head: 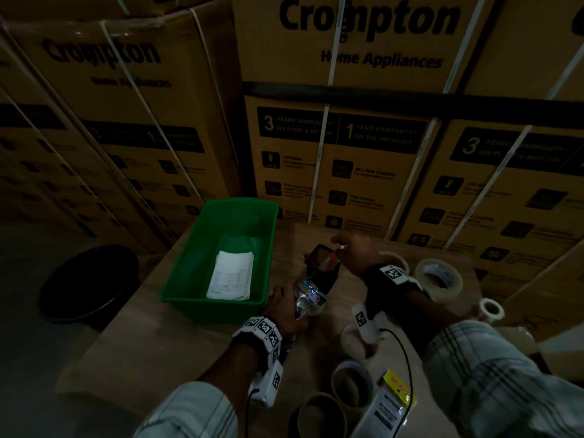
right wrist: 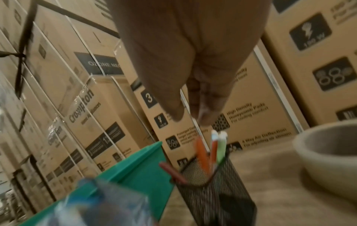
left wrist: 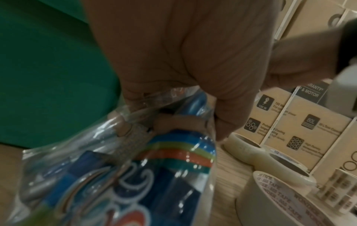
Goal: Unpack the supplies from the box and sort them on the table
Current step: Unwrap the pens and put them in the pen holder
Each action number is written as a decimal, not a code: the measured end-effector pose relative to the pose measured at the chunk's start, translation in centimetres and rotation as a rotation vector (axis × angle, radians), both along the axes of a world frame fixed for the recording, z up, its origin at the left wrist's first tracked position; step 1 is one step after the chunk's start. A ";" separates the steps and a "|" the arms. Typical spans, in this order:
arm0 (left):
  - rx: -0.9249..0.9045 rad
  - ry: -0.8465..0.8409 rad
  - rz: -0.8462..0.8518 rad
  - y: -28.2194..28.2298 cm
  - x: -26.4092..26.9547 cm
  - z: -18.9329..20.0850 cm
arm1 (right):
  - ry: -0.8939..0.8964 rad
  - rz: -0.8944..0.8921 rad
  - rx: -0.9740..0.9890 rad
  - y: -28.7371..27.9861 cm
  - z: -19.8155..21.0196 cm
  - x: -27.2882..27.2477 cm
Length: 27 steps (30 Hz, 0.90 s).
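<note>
Pens going into the mesh holder

The right hand (right wrist: 191, 85) hovers over the mesh holder (right wrist: 216, 192), fingers loosely extended and empty; the left hand (left wrist: 173, 64) grips the pen packet (left wrist: 123, 175) beside it. The green box (head: 218, 260), left of the holder, could be knocked.

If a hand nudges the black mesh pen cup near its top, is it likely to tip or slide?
Probably tips: the mesh pen cup looks tall, narrow and light, being open wire mesh. The pens lean above its rim, likely raising its balance point. The right hand hovers just above them, so a brush could topple it.
</note>
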<state>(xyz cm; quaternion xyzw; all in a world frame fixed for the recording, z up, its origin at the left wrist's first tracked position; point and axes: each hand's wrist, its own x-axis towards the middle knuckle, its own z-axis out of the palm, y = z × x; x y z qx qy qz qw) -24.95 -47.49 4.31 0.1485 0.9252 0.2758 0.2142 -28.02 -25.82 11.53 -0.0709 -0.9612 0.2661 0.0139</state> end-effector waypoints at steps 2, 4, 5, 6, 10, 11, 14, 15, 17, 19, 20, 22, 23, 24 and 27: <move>0.004 0.006 0.003 0.0 0.1 0.2 | 0.016 0.004 0.032 0.0 -0.6 0.3; -0.009 0.008 -0.003 0.3 0.3 0.3 | 0.009 0.026 0.052 -0.1 -1.1 0.8; -0.021 0.011 -0.017 0.6 0.5 0.6 | -0.013 0.057 0.037 0.0 -1.3 1.0; -0.035 0.013 -0.036 1.0 0.6 0.9 | -0.051 0.111 0.021 0.0 -1.5 1.3; -0.063 0.039 -0.136 3.2 1.2 2.2 | -0.337 0.285 -0.057 -0.1 -3.1 3.3; -0.094 0.056 -0.161 4.0 1.4 2.5 | -0.378 0.233 -0.062 0.2 -3.6 3.9; -0.261 0.120 -0.239 6.2 2.4 2.8 | -0.410 0.066 -0.198 1.6 -4.9 6.2; -0.324 0.137 -0.263 6.8 2.9 2.9 | -0.440 0.085 -0.254 2.0 -5.2 7.1; -0.412 0.160 -0.336 7.9 3.9 2.7 | -0.467 0.095 -0.416 3.4 -6.3 9.0; -0.485 0.154 -0.407 8.9 4.6 2.7 | -0.466 -0.009 -0.577 4.4 -7.0 11.0; -0.508 0.155 -0.441 9.4 4.8 2.7 | -0.474 -0.037 -0.640 4.9 -7.4 11.9; -0.527 0.180 -0.477 10.2 5.2 3.1 | -0.483 -0.084 -0.841 5.7 -8.1 13.1; -0.527 0.185 -0.482 10.3 5.4 3.2 | -0.467 -0.100 -0.936 6.1 -8.1 13.4; -0.529 0.192 -0.484 10.5 5.6 3.3 | -0.452 -0.128 -1.012 6.3 -8.1 13.7; -0.528 0.224 -0.469 10.3 6.0 3.1 | -0.485 -0.109 -1.158 6.3 -7.7 13.7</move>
